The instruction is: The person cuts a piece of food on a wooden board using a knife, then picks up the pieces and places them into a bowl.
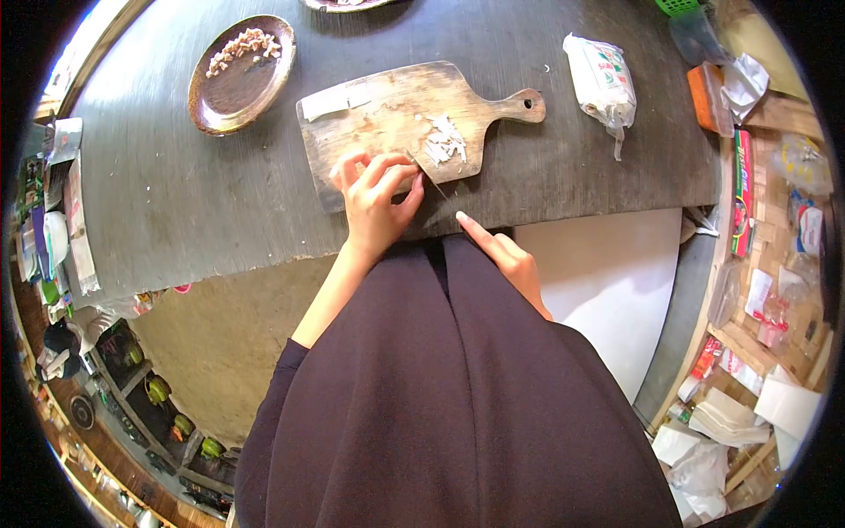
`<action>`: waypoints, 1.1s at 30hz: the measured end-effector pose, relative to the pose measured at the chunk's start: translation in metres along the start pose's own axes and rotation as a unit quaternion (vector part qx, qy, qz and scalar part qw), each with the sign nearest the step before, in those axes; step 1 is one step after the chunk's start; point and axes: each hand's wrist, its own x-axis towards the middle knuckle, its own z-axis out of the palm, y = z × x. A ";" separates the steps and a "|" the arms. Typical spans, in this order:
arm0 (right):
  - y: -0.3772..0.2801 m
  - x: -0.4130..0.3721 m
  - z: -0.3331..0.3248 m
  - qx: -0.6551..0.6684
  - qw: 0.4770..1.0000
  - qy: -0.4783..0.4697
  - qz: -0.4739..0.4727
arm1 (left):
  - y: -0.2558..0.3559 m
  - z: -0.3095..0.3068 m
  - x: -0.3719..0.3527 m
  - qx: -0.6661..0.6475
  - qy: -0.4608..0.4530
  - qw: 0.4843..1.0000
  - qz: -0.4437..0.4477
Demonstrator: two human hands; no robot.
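A wooden cutting board (387,97) with a handle lies on the dark table. My left hand (378,189) rests at its near edge, fingers bent and pinched together; what they hold is hidden beneath them. My right hand (510,260) grips a knife (437,187), index finger stretched along it; the handle is hidden by the hand and dark clothing. The blade reaches the board's edge beside my left fingertips. Just beyond the blade is a small pile of white cut strips (446,143). Flat white pieces (334,101) lie at the board's far left.
A brown oval plate (207,106) with diced pinkish-brown bits stands left of the board. Another plate (348,4) is cut off at the top. To the right lies a white printed plastic bag (601,84). An orange container (709,99) sits near the table's right edge.
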 end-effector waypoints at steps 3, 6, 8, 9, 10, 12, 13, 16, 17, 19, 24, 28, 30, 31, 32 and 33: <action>0.005 0.003 0.008 -0.003 1.000 0.020 -0.023 | 0.000 -0.001 -0.001 0.001 -0.001 1.000 0.001; 0.016 -0.003 0.016 0.002 0.998 0.042 -0.043 | 0.002 -0.001 0.000 0.007 0.005 1.000 -0.001; 0.020 -0.008 0.015 0.005 0.998 0.038 -0.044 | 0.003 -0.001 -0.002 0.013 0.007 1.000 -0.009; 0.021 -0.010 0.014 0.005 0.998 0.036 -0.042 | 0.002 -0.001 -0.002 0.011 0.006 1.000 -0.009; 0.021 -0.011 0.013 0.004 0.998 0.036 -0.042 | 0.002 0.000 -0.002 0.009 0.005 1.000 -0.009; 0.020 -0.012 0.010 -0.002 0.999 0.033 -0.043 | 0.002 0.000 -0.002 0.008 0.006 1.000 -0.007; 0.019 -0.012 0.009 -0.002 0.999 0.033 -0.043 | 0.002 0.000 -0.002 0.007 0.006 1.000 -0.005; 0.014 -0.011 0.008 0.004 0.999 0.023 -0.023 | 0.002 -0.001 -0.001 0.003 0.006 1.000 -0.004; 0.013 -0.010 0.009 0.003 0.999 0.027 -0.031 | 0.002 -0.002 -0.001 0.003 0.007 1.000 -0.004; 0.008 -0.006 0.008 0.000 0.999 0.031 -0.039 | 0.003 -0.002 -0.001 0.003 0.008 1.000 -0.002; 0.005 -0.001 0.002 -0.017 0.999 0.045 -0.023 | 0.002 -0.002 -0.001 -0.004 0.007 1.000 -0.003; 0.001 -0.007 0.000 -0.004 0.999 0.028 -0.029 | 0.003 -0.003 -0.001 -0.001 0.002 1.000 -0.004; -0.001 -0.007 0.000 0.002 0.999 0.021 -0.030 | 0.003 -0.003 -0.001 0.000 0.003 1.000 -0.004; -0.001 -0.007 -0.001 0.002 0.999 0.021 -0.030 | 0.003 -0.003 -0.001 0.001 0.005 1.000 -0.003; -0.001 -0.007 -0.001 0.002 0.999 0.019 -0.031 | 0.003 -0.003 -0.001 0.000 0.004 1.000 -0.004; -0.001 -0.007 -0.001 0.002 0.999 0.018 -0.031 | 0.003 -0.003 -0.001 -0.002 0.004 1.000 -0.004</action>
